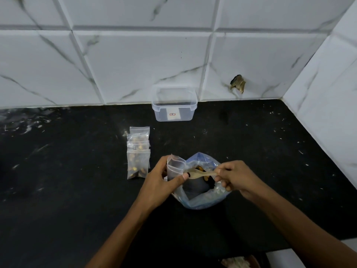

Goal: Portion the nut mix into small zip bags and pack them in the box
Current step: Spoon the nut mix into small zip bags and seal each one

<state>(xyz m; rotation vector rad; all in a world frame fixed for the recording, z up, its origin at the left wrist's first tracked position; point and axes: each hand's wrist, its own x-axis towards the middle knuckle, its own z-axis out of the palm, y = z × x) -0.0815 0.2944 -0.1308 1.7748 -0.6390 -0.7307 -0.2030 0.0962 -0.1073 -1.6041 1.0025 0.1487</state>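
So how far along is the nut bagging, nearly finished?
Partly. A few filled small bags lie overlapping on the counter. Now the left hand holds an open small zip bag while the right hand brings a spoon over the big bag. The clear box looks empty, so packing remains.

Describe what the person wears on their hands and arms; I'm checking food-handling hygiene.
Nothing is worn, as far as the view shows. The left hand and right hand are bare, with no gloves, rings, watch or bracelets in sight. Both forearms are uncovered; no sleeve enters the frame.
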